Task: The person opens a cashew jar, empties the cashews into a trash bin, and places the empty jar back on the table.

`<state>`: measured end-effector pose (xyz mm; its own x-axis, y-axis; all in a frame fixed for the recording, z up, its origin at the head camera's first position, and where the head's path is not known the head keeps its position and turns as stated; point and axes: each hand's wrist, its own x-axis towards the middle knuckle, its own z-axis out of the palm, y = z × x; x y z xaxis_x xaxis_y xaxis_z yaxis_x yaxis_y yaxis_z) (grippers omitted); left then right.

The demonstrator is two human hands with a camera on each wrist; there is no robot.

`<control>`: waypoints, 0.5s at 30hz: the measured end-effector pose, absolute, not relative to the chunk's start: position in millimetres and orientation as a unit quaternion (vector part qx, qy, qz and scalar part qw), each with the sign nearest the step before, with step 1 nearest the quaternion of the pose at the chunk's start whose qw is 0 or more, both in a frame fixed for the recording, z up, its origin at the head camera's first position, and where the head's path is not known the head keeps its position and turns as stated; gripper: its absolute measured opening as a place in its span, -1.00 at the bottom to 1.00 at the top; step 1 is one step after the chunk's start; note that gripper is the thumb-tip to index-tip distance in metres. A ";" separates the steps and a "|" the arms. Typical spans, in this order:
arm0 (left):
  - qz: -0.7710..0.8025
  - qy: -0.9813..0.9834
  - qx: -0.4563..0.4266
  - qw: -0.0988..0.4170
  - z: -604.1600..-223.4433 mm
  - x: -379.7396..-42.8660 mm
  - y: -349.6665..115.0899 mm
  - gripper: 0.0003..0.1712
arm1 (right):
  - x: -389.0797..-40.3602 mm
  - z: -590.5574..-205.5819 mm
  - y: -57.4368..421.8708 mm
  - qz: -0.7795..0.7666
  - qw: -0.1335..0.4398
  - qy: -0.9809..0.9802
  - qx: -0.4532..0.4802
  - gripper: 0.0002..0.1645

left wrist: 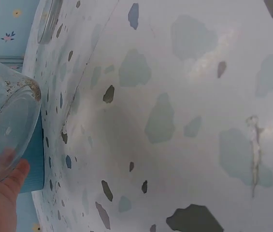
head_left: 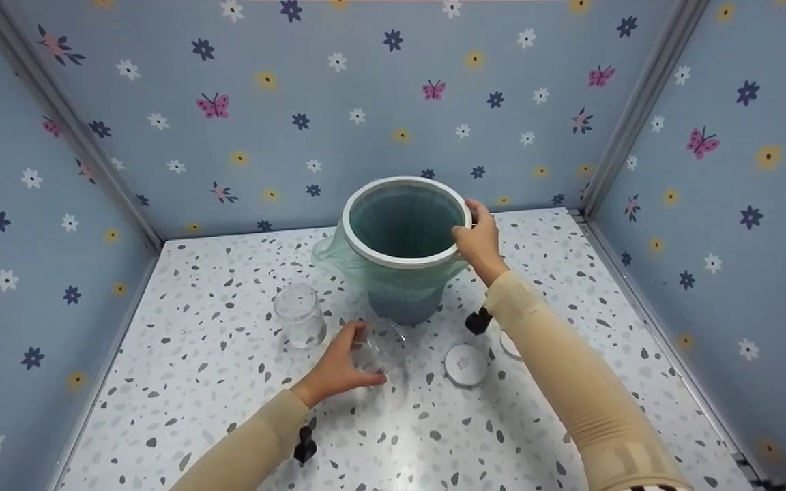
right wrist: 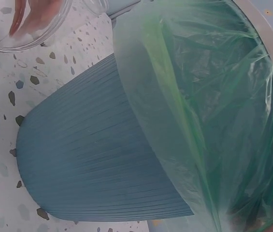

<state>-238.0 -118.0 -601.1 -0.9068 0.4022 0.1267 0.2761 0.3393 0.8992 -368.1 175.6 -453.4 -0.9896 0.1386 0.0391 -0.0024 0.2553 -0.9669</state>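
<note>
My left hand holds a clear plastic jar, thumb on the near side and fingers on the far side. In the left wrist view this jar is tilted, with brownish specks along its bottom edge. A blue ribbed trash bin stands in front of me. Its white rim ring is on top, and a green plastic bag hangs over the outside. At the right side of the rim, my right hand grips the ring between thumb and fingers.
A second clear jar stands left of the bin. One white lid lies right of the held jar; another white lid is partly hidden by my right sleeve. Flower-patterned panels border the speckled table.
</note>
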 end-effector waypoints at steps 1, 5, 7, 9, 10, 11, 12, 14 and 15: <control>0.538 0.816 0.205 0.059 -602.1 -238.3 -117.9 0.16 | -368.0 -453.1 175.6 0.609 0.058 -0.790 -0.043 -0.16; 0.542 0.817 0.186 0.065 -607.0 -238.9 -118.4 0.18 | -368.3 -452.6 176.2 0.608 0.056 -0.790 -0.047 -0.16; 0.541 0.820 0.174 0.069 -609.8 -238.9 -119.3 0.20 | -368.7 -452.7 176.3 0.608 0.054 -0.791 -0.048 -0.16; 0.536 0.824 0.166 0.071 -612.3 -238.6 -120.3 0.22 | -369.2 -452.7 176.4 0.608 0.052 -0.791 -0.047 -0.16; 0.535 0.826 0.164 0.071 -613.2 -238.5 -120.5 0.22 | -369.3 -452.6 176.5 0.608 0.052 -0.791 -0.047 -0.15; 0.533 0.827 0.162 0.072 -613.9 -238.6 -120.6 0.23 | -369.5 -452.7 176.6 0.607 0.053 -0.792 -0.045 -0.15; 0.535 0.826 0.161 0.072 -614.5 -238.7 -120.5 0.24 | -369.4 -452.5 176.7 0.605 0.053 -0.793 -0.044 -0.14; 0.537 0.825 0.159 0.073 -615.2 -239.1 -119.8 0.25 | -369.4 -451.9 177.0 0.602 0.056 -0.795 -0.043 -0.14; 0.539 0.824 0.157 0.075 -615.3 -239.3 -119.2 0.25 | -369.3 -451.7 177.2 0.601 0.058 -0.796 -0.043 -0.14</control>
